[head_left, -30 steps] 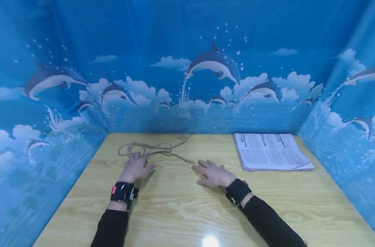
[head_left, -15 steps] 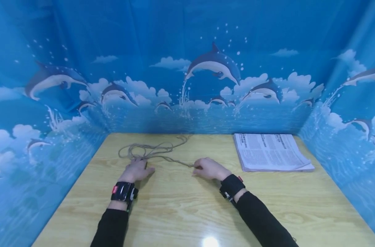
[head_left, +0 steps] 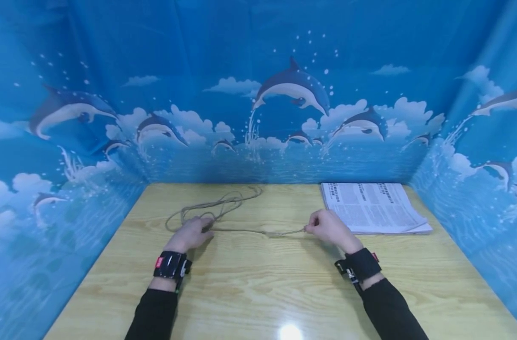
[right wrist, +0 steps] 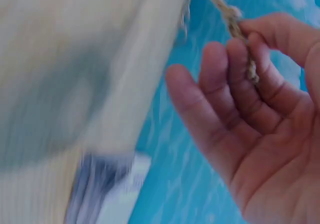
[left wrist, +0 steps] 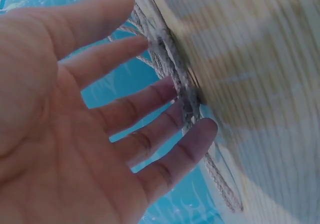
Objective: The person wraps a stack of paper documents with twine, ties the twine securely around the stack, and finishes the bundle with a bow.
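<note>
A thin tan rope (head_left: 241,230) lies on the wooden table, looped at the back left and drawn out in a nearly straight line to the right. My right hand (head_left: 330,229) pinches its knotted end between thumb and index finger; in the right wrist view the frayed tip of the rope (right wrist: 232,21) hangs in front of the other, loosely bent fingers. Over the near side of the loops rests my left hand (head_left: 190,234). In the left wrist view its fingers are spread and lightly bent, fingertips right at the rope strands (left wrist: 165,54).
A stack of newspapers (head_left: 375,208) lies at the back right of the table (head_left: 250,283), just behind my right hand. Blue curtains printed with dolphins (head_left: 292,87) enclose the table at the back and both sides.
My right hand has taken the rope's end in a pinch and pulled it to the right, close to the newspapers. The rope has straightened and its loops have shifted; my left hand has barely moved.
</note>
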`<state>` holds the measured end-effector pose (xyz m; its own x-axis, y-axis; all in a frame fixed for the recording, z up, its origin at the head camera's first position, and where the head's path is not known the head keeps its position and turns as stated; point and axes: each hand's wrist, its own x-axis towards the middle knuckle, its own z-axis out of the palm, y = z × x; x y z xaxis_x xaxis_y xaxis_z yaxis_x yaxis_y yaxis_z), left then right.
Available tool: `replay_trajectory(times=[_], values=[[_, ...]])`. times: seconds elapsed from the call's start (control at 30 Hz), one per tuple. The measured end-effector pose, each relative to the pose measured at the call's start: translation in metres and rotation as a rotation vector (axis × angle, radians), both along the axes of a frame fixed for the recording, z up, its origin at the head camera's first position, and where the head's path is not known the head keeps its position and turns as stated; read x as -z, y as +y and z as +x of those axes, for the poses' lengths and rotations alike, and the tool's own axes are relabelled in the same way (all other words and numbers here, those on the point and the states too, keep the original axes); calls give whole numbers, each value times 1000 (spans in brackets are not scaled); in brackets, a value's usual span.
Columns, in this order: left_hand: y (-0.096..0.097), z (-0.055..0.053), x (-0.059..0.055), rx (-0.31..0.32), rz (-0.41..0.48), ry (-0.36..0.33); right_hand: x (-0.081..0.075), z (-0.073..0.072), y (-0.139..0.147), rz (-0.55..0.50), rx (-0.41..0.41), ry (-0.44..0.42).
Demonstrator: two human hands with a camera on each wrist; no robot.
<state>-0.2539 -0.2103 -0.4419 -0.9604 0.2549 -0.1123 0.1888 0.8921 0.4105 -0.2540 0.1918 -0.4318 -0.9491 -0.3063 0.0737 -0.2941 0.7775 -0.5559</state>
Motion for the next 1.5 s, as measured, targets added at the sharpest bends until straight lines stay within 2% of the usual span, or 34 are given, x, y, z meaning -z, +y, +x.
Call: replay_trajectory(times=[0.1, 0.3, 0.43, 0.53, 0.6, 0.7, 0.8, 0.9, 1.0, 1.13, 1.3, 1.43, 1.5], values=[[0, 0, 1, 8, -1, 13, -3, -1, 24, 36, 20, -4], [2, -3, 6, 40, -22, 68, -6, 0, 57, 112, 120, -18], [8, -4, 9, 57, -43, 104, -7, 3, 53, 128, 129, 6], [15, -3, 10, 52, -41, 97, -7, 5, 38, 136, 107, 57], [20, -1, 10, 61, -32, 85, -7, 7, 24, 129, 77, 62], [29, 1, 11, 79, -20, 67, -5, 13, -4, 109, -18, 17], [39, 4, 12, 132, 1, 69, 0, 22, -29, 119, -181, -9], [47, 5, 12, 207, 27, 91, 9, 27, -48, 151, -350, 32], [53, 7, 11, 273, 49, 113, 13, 29, -63, 164, -450, 12], [63, 10, 10, 340, 59, 111, 16, 31, -77, 204, -468, -50], [75, 16, 9, 418, 58, 90, 18, 29, -85, 253, -461, -20], [83, 20, 7, 416, 74, 48, 21, 26, -87, 232, -494, 53], [85, 21, 7, 405, 78, 42, 22, 25, -86, 213, -508, 57]])
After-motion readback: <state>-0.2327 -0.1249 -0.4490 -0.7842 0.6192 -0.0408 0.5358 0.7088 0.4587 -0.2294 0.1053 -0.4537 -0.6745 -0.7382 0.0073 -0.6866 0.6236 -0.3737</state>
